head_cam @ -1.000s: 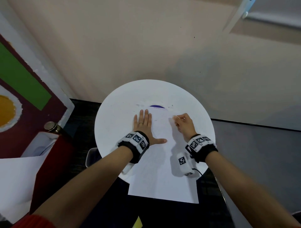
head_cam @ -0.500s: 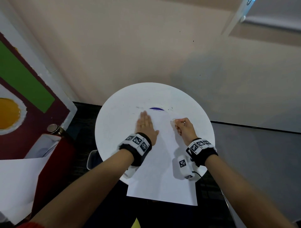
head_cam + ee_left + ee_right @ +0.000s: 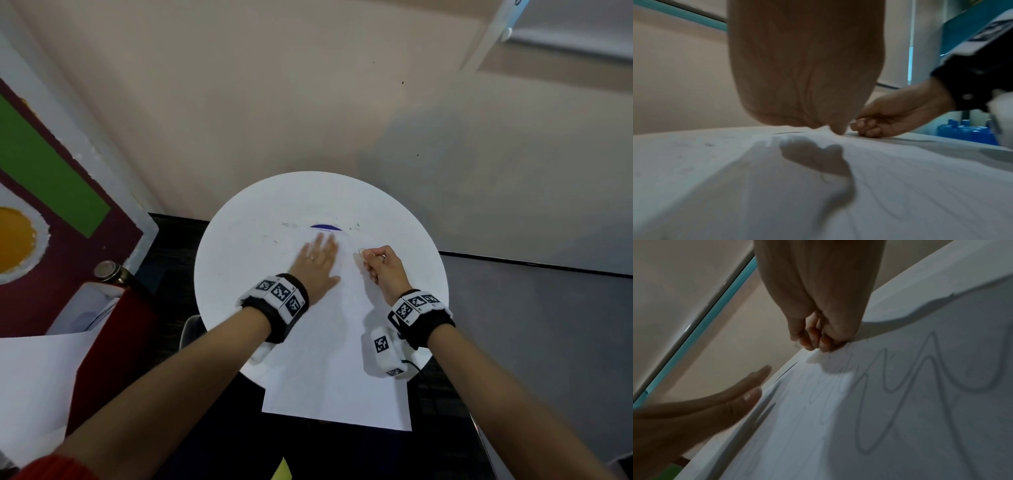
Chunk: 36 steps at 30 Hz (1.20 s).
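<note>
Near edge of the paper sheet overhangs the round white table toward the person, unsupported. From there the sheet runs up the table's middle. Wavy pencil lines show on it in the right wrist view, fainter toward the far end.

Left hand: flat, palm down, fingers straight and together on the sheet's far-left part, pinning it.
Right hand: fingers curled, fingertips pinching a small pale piece, looks like an eraser. Its tip is down on the sheet near the far right edge, near the left hand but not touching it.

Past the left fingertips a purple sliver peeks out from under the sheet's far edge; can't tell what it is. Beyond it is table, then wall.

Risks, my read:
- Eraser sits close to the sheet's edge. A stroke toward the pinning hand would buckle the paper between the two hands and crease or tear it. Stroking away from the pin looks safer.
- The pin is only on the left, so the right side is loose. A hard sideways rub could swivel the sheet, and the overhang would help drag it off.
- Right wrist unit rests on the sheet; dragging it over the pencil lines would smudge them.
- Purple thing underneath makes a bump; rubbing over it could dent or rip the paper.
</note>
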{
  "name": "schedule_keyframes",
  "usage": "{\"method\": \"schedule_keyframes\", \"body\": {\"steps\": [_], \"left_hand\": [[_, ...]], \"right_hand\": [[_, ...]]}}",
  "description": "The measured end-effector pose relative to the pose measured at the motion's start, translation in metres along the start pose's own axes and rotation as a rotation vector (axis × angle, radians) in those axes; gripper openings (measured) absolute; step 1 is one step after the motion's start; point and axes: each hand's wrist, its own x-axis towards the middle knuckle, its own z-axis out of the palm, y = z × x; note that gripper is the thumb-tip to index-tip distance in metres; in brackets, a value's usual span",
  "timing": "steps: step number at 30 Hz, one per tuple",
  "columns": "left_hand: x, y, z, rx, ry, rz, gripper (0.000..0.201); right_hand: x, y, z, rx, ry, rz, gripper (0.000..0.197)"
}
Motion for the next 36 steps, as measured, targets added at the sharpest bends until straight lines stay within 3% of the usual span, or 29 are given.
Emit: {"method": "schedule_keyframes", "body": {"steps": [1, 2, 3, 6, 7, 11, 13, 17, 20, 22, 25, 30, 34, 36], "left_hand": [[-0.005, 0.004, 0.008, 0.015, -0.047, 0.105, 0.066], [-0.008, 0.002, 0.013, 0.032, -0.08, 0.124, 0.065], [-0.01, -0.002, 0.016, 0.038, -0.081, 0.043, 0.066], [-0.016, -0.021, 0.008, 0.019, -0.067, -0.393, 0.072], [-0.018, -0.024, 0.005, 0.023, -0.056, -0.42, 0.073], [-0.023, -0.021, 0.01, 0.008, -0.031, -0.17, 0.093], [-0.025, -0.019, 0.018, -0.001, -0.08, -0.135, 0.107], [-0.025, -0.017, 0.024, -0.032, -0.088, -0.172, 0.115], [-0.026, -0.014, 0.027, 0.0, -0.034, -0.173, 0.118], [-0.028, -0.014, 0.027, 0.047, -0.022, -0.155, 0.117], [-0.028, -0.014, 0.023, 0.077, -0.051, -0.146, 0.116], [-0.028, -0.013, 0.023, 0.066, -0.055, -0.16, 0.118], [-0.028, -0.01, 0.022, 0.071, -0.073, -0.178, 0.118], [-0.028, -0.01, 0.022, 0.064, -0.075, -0.188, 0.119]], "right_hand": [[0.0, 0.0, 0.0, 0.0, -0.002, -0.001, 0.014], [0.0, 0.0, -0.001, -0.003, -0.005, -0.002, 0.015], [0.0, 0.0, -0.001, -0.011, -0.009, -0.003, 0.015], [-0.001, 0.0, -0.001, -0.052, -0.04, -0.024, 0.016], [-0.001, 0.0, 0.0, -0.074, -0.067, -0.043, 0.016], [-0.005, -0.008, 0.008, -0.215, -0.366, -0.117, 0.018], [-0.007, -0.013, 0.015, -0.308, -0.488, -0.109, 0.019], [-0.009, -0.015, 0.028, -0.587, -0.454, -0.203, 0.018], [-0.016, -0.016, 0.03, -0.765, -0.561, -0.233, 0.015], [-0.017, -0.025, 0.035, -0.834, -0.559, -0.253, 0.014], [-0.014, -0.03, 0.043, -0.88, -0.456, -0.314, 0.015], [-0.025, -0.021, 0.039, -0.912, -0.561, -0.287, 0.019], [-0.018, -0.03, 0.045, -0.969, -0.415, -0.336, 0.012], [-0.022, -0.024, 0.043, -0.951, -0.441, -0.328, 0.011]]}}
